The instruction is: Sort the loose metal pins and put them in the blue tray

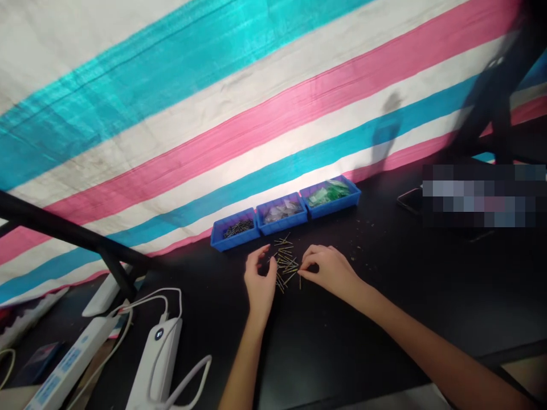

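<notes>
A loose pile of thin brass-coloured metal pins (285,263), perhaps small drill bits or nails, lies on the black table. At its left side is my left hand (260,279), its fingers curved and thumb apart, with nothing visible between them. My right hand (327,267) is at the right edge of the pile, thumb and forefinger pinched together. One thin pin (299,281) points down from those fingertips. Behind the pile stand three blue bins in a row: a left bin (220,242) of dark thin pins, a middle bin (282,225) of clear plastic bags, and a right bin (335,206) of green plastic bags.
A white power bank (149,364) with looped white cables lies at the left front, next to a white power strip (70,364). A phone (410,199) rests at the right by a blurred-out patch. Small bits (359,246) are scattered on the table. A striped sheet (213,142) hangs behind.
</notes>
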A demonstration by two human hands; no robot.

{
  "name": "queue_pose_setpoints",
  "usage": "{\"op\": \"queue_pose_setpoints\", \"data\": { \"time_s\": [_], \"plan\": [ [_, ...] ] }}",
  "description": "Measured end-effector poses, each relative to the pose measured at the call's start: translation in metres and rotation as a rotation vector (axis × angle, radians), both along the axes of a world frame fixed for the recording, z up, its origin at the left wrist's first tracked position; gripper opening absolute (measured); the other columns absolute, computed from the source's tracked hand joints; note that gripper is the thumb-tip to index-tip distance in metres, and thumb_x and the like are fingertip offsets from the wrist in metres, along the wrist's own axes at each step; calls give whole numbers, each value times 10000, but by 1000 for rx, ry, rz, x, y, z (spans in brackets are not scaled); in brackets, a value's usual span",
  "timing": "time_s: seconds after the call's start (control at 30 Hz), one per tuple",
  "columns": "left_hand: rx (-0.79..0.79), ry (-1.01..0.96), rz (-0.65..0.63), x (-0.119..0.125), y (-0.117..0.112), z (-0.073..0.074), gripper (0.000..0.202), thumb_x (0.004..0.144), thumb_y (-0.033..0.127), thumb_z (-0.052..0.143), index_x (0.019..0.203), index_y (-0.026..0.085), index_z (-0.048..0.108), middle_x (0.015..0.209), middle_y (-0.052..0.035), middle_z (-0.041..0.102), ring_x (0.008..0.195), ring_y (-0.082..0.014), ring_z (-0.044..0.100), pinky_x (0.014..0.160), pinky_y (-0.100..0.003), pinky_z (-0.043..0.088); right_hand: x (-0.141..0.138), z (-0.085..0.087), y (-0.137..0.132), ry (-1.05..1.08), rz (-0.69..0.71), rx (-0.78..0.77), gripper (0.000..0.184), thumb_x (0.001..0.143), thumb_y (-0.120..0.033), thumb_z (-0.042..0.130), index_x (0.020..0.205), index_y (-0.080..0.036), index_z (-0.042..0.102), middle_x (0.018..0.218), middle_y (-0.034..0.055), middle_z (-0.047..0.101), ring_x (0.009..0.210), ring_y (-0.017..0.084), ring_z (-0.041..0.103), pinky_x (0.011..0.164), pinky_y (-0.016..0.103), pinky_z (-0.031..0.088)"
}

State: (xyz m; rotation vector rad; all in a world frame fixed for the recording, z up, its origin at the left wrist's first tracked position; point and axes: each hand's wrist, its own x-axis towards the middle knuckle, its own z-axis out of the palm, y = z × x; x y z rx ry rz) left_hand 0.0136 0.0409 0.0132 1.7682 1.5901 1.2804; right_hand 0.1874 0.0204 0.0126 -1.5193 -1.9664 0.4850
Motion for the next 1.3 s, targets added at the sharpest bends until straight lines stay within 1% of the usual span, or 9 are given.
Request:
{"op": "queue_pose_setpoints", "data": {
  "time_s": [0.13,0.3,0.5,0.63,0.8,0.87,0.97,1.1,1.3],
  "plan": [
    [2,-27,-26,3,0,2,241,761,218,545,995,206,603,1020,-55,612,923,-178,553,775,-298,408,-1,-2,1,-27,19,6,97,733,-278,662,645,-236,665,825,-31,637,775,141,573,692,291,319],
    [-20,-104,-11,-2,1,3,228,781,239,528,993,193,599,1016,-59,612,914,-173,557,748,-280,430,-2,-5,1,-22,8,22,110,794,-227,593,707,-229,659,858,-34,636,802,133,574,708,289,314],
    [-16,-98,-19,-4,1,2,212,790,239,514,975,190,603,1003,-58,607,889,-169,552,752,-284,428,-3,-7,1,-23,34,62,132,804,-204,563,720,-225,664,870,-13,637,784,134,570,712,291,315],
    [-24,-79,-32,-2,1,1,208,794,237,509,974,191,602,997,-56,603,879,-166,550,747,-280,431,-3,-2,-1,5,44,87,94,761,-258,624,679,-231,661,845,-20,631,765,132,562,712,288,311],
    [-16,-84,-48,-3,2,1,205,783,225,519,967,200,606,991,-49,599,887,-166,546,739,-272,427,-1,1,-1,-4,35,106,156,760,-331,631,655,-217,648,844,-18,619,769,130,554,715,286,312],
    [-9,-89,-49,-5,3,1,207,783,220,516,968,203,607,988,-47,600,879,-164,544,737,-272,423,1,1,0,-21,57,109,145,795,-303,598,691,-219,654,866,-16,617,779,128,553,719,285,315],
    [-4,-99,-29,-8,5,1,209,787,216,507,970,203,609,989,-46,601,873,-162,539,743,-275,417,4,0,1,-47,147,116,144,841,-259,542,765,-224,660,911,-5,611,812,128,554,722,282,320],
    [1,-111,-17,-10,6,2,204,790,216,503,963,205,611,990,-41,603,874,-158,536,746,-268,415,3,-1,0,-76,251,108,143,850,-255,529,791,-237,658,949,-3,597,844,133,550,726,281,324],
    [0,-148,-9,-12,4,6,207,798,238,494,965,202,610,988,-47,599,878,-164,531,773,-279,415,0,-2,-1,-113,201,108,103,811,-254,585,743,-233,659,927,-7,596,830,141,543,728,290,324]
  ]
}}
